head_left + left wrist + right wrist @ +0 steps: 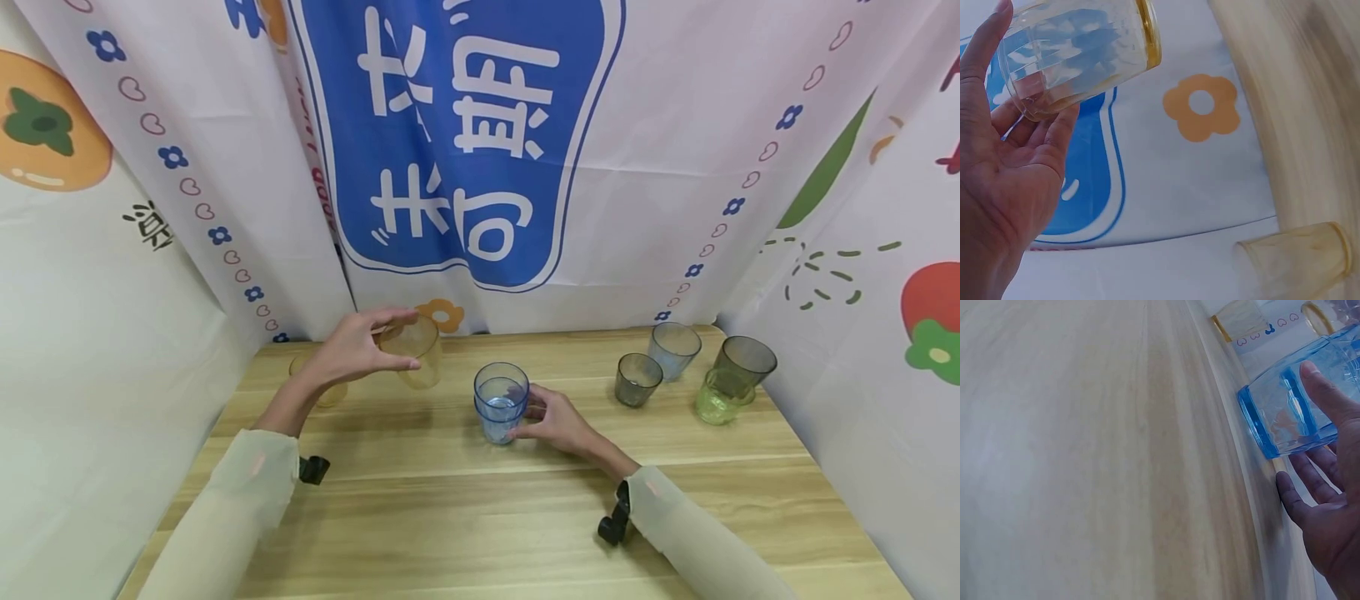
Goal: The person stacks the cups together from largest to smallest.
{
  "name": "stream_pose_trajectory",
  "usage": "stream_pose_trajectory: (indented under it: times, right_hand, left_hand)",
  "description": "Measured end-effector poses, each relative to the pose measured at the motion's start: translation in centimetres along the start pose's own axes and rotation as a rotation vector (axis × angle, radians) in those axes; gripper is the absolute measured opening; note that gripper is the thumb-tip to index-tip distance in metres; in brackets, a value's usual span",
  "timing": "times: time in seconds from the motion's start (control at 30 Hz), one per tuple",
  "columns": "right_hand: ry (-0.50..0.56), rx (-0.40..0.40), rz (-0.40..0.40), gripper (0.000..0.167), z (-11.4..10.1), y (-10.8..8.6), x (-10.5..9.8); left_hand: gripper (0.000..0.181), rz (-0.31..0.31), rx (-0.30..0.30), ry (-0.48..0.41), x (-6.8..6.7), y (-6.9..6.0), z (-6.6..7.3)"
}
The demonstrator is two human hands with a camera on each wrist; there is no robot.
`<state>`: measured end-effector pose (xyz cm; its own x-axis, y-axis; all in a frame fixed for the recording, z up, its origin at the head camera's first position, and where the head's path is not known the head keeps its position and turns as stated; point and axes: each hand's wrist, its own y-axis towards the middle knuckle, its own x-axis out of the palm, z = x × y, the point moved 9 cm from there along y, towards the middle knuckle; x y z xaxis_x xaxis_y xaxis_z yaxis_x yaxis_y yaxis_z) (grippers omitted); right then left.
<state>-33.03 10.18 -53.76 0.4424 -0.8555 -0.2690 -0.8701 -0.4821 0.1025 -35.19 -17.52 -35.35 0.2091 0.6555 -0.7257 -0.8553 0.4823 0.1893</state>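
Observation:
My left hand (352, 348) holds a clear amber cup (423, 360) between thumb and fingers, above the table's back left part. The left wrist view shows this cup (1079, 56) tilted, with the hand (1016, 162) around one end. Two blue-rimmed cups (500, 410), one nested in the other, stand near the middle; my right hand (561, 423) grips their right side. In the right wrist view, the thumb of that hand (1335, 519) lies along the blue cups (1291, 406), fingers on the other side. Another amber cup (330, 395) is partly hidden behind my left wrist.
On the right of the wooden table (465, 517) stand a small grey cup (637, 382), a light blue cup (673, 353), a larger dark cup (744, 363) and a green cup (718, 402), the last two overlapping in view. Printed curtains (645, 217) hang behind the table.

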Motion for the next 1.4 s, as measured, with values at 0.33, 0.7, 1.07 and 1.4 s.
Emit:
stream_pose_trajectory:
  times: [0.33,0.7,1.07,1.4]
  right_hand:
    - [-0.001,-0.002,-0.006,0.078,-0.2,-0.1,0.1]
    - [-0.011,0.007,0.0,0.076,-0.1,-0.1,0.1]
    - [-0.052,0.008,0.016,0.077,0.1,0.0,-0.2]
    - [-0.036,-0.002,0.008,0.075,0.0,0.0,-0.2]
  left_hand:
    - [0.085,-0.015,0.056,0.056,-0.4,1.4,2.5]
    - [0.084,-0.034,0.111,0.084,0.3,2.9,4.7]
    - [0.084,-0.064,0.164,0.072,1.9,4.3,6.5]
    - [0.085,-0.102,0.185,0.036,3.4,5.0,7.5]
